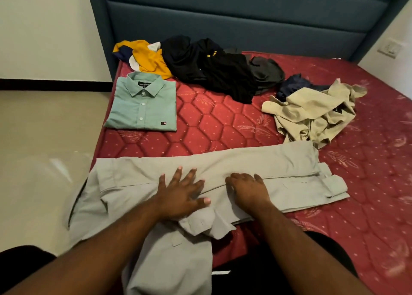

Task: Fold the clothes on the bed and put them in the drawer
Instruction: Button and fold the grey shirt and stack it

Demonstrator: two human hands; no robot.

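head cam | looks forward-down | close over bed

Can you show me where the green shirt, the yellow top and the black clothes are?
green shirt [142, 107]: head view, on its buttoned front.
yellow top [147, 60]: head view, on its crumpled middle.
black clothes [211, 69]: head view, on the pile's middle.

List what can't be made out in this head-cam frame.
- Drawer: not in the head view at all.
- Grey trousers: the near part hangs off the mattress edge and is cut by the bottom of the frame; the left hand and right hand cover the middle.
- Green shirt collar label: too small to read.
- Black clothes pile: bunched, garment count unclear.
- Navy garment: half hidden behind the beige garment.
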